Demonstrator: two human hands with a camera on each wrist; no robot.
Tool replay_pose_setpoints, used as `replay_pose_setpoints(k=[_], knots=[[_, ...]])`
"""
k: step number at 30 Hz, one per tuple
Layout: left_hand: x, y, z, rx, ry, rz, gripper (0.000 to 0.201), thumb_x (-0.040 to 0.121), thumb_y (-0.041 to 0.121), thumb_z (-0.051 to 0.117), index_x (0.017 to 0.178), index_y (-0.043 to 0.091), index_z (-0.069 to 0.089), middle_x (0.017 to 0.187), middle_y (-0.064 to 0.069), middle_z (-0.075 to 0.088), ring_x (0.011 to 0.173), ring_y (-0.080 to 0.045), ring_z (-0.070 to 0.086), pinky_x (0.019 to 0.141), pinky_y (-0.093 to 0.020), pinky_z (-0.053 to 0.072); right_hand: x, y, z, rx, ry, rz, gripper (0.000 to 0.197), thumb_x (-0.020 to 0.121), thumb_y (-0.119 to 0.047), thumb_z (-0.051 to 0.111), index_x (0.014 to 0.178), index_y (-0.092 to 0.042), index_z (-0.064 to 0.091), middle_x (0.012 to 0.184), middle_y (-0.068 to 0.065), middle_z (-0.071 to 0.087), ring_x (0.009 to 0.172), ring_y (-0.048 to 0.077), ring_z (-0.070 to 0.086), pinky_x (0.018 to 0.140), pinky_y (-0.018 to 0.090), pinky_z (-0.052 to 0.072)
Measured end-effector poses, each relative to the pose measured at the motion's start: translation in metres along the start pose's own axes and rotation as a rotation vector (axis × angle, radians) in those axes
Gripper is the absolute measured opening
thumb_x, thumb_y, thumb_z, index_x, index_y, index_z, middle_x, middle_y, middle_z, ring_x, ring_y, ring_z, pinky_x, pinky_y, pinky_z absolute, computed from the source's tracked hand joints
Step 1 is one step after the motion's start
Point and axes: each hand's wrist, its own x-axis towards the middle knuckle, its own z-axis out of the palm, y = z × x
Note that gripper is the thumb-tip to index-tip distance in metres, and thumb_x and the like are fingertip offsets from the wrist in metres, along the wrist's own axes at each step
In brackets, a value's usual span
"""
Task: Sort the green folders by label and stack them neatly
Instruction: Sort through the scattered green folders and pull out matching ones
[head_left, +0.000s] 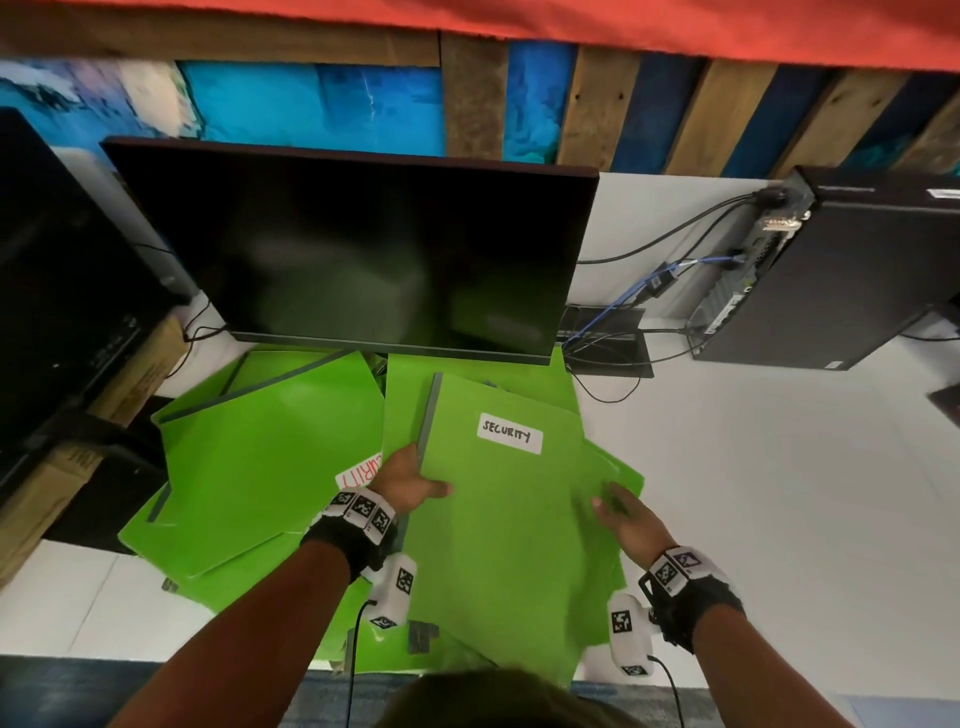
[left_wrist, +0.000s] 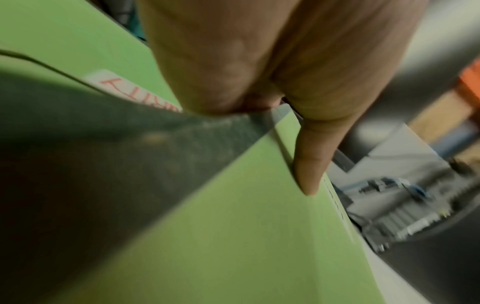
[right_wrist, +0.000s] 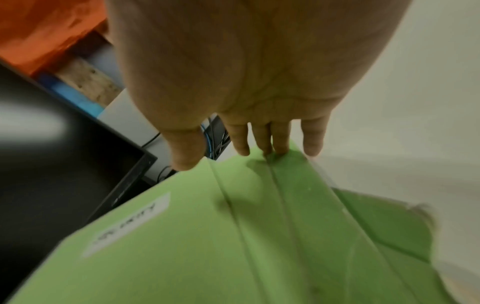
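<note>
Nearest the wearer, the left hand (head_left: 410, 480) gripped the left edge of the top green folder (head_left: 498, 514), thumb lying across its cover. The left wrist view alone showed that thumb (left_wrist: 309, 164) flat on the green face, with the other fingers hidden beneath the grey spine edge. The right hand (head_left: 626, 519) lay with fingers spread and nearly straight on the right side of the pile; the right wrist view showed its fingertips (right_wrist: 280, 148) touching the far edges of fanned folders below the top one, gripping nothing.

The top folder carried a white label (head_left: 510, 434) reading SECURITY in black. To its left, a second label (head_left: 361, 472) in red letters peeked from under a loose folder (head_left: 270, 457); the left wrist view caught that red writing too. Two labels could be read; the folders overlapped too much to count exactly.

All lay on a white desk (head_left: 779, 467). Farther back stood one dark monitor (head_left: 363, 249), its lower edge over the folders, a second black screen (head_left: 62, 260) at far left, and one black computer case (head_left: 857, 270) at right with cables (head_left: 649, 291) trailing. Behind ran a wall of wooden and blue planks (head_left: 597, 114).
</note>
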Motion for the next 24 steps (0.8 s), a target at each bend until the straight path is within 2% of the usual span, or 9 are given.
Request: replay_pose_setpoints(k=[2, 6, 9, 11, 15, 18, 20, 22, 24], knots=[[-0.007, -0.005, -0.017, -0.086, 0.036, 0.019, 0.040, 0.068, 0.011, 0.084, 0.102, 0.021, 0.065, 0.104, 0.001, 0.071, 0.102, -0.025, 0.066, 0.095, -0.044, 0.050, 0.004, 0.003, 0.006, -0.130, 0.090, 0.030, 0.071, 0.084, -0.040, 0.065, 0.141, -0.008, 0.038, 0.148, 0.013, 0.037, 0.134, 0.030, 0.038, 0.110, 0.038, 0.031], [-0.032, -0.028, -0.053, -0.393, 0.145, -0.014, 0.049, 0.060, -0.002, 0.084, 0.105, 0.011, 0.068, 0.096, -0.003, 0.076, 0.094, -0.028, 0.070, 0.091, -0.050, 0.052, 0.007, 0.010, 0.012, -0.225, 0.227, 0.219, 0.082, 0.071, -0.028, 0.075, 0.139, -0.007, 0.035, 0.139, 0.019, 0.041, 0.127, 0.036, 0.042, 0.105, 0.042, 0.036], [-0.050, -0.058, -0.079, -0.441, 0.206, -0.039, 0.065, 0.045, 0.020, 0.091, 0.105, 0.010, 0.068, 0.095, -0.003, 0.076, 0.091, -0.026, 0.071, 0.088, -0.047, 0.053, 0.014, 0.003, 0.015, -0.040, 0.240, 0.327, 0.084, 0.069, -0.022, 0.079, 0.137, -0.001, 0.034, 0.137, 0.022, 0.044, 0.125, 0.038, 0.045, 0.103, 0.044, 0.039], [-0.058, -0.080, -0.093, -0.442, 0.249, -0.078, 0.067, 0.046, 0.021, 0.092, 0.107, 0.006, 0.068, 0.098, -0.011, 0.075, 0.092, -0.033, 0.070, 0.085, -0.049, 0.054, 0.015, -0.001, 0.014, -0.021, 0.162, 0.372, 0.075, 0.076, -0.025, 0.076, 0.134, 0.004, 0.038, 0.136, 0.023, 0.048, 0.124, 0.036, 0.048, 0.101, 0.041, 0.041], [-0.071, -0.111, -0.114, -0.600, 0.455, -0.218, 0.033, 0.078, -0.002, 0.068, 0.110, -0.007, 0.061, 0.078, -0.013, 0.073, 0.068, -0.030, 0.066, 0.064, -0.038, 0.053, 0.021, -0.011, 0.007, 0.152, 0.178, 0.246, 0.041, 0.082, -0.018, 0.069, 0.116, 0.003, 0.062, 0.118, 0.023, 0.064, 0.106, 0.035, 0.061, 0.087, 0.035, 0.048], [-0.081, -0.128, -0.125, -0.651, 0.530, -0.243, 0.030, 0.083, 0.009, 0.070, 0.108, -0.005, 0.064, 0.076, -0.011, 0.072, 0.062, -0.025, 0.063, 0.057, -0.031, 0.051, 0.029, -0.028, 0.004, 0.260, 0.240, 0.146, 0.031, 0.081, -0.021, 0.069, 0.109, -0.008, 0.066, 0.109, 0.019, 0.069, 0.096, 0.034, 0.065, 0.087, 0.046, 0.052], [-0.091, -0.136, -0.131, -0.627, 0.574, -0.231, 0.031, 0.080, 0.013, 0.074, 0.105, -0.003, 0.066, 0.081, -0.013, 0.071, 0.063, -0.025, 0.063, 0.054, -0.030, 0.052, 0.036, -0.040, 0.001, 0.301, 0.257, 0.141, 0.029, 0.082, -0.021, 0.067, 0.110, -0.011, 0.065, 0.109, 0.017, 0.068, 0.095, 0.033, 0.065, 0.088, 0.045, 0.052], [-0.099, -0.144, -0.135, -0.598, 0.632, -0.232, 0.026, 0.081, 0.015, 0.074, 0.102, 0.002, 0.067, 0.085, -0.014, 0.070, 0.068, -0.027, 0.065, 0.062, -0.035, 0.055, 0.041, -0.050, -0.003, 0.310, 0.271, 0.173, 0.033, 0.088, -0.021, 0.059, 0.117, -0.005, 0.062, 0.114, 0.019, 0.065, 0.098, 0.033, 0.062, 0.085, 0.035, 0.049], [-0.105, -0.154, -0.139, -0.588, 0.668, -0.246, 0.019, 0.080, 0.015, 0.075, 0.096, 0.008, 0.067, 0.091, -0.016, 0.071, 0.076, -0.029, 0.067, 0.075, -0.042, 0.055, 0.045, -0.059, -0.004, 0.285, 0.279, 0.241, 0.038, 0.095, -0.022, 0.050, 0.123, 0.002, 0.056, 0.122, 0.021, 0.060, 0.110, 0.034, 0.058, 0.085, 0.034, 0.044]])
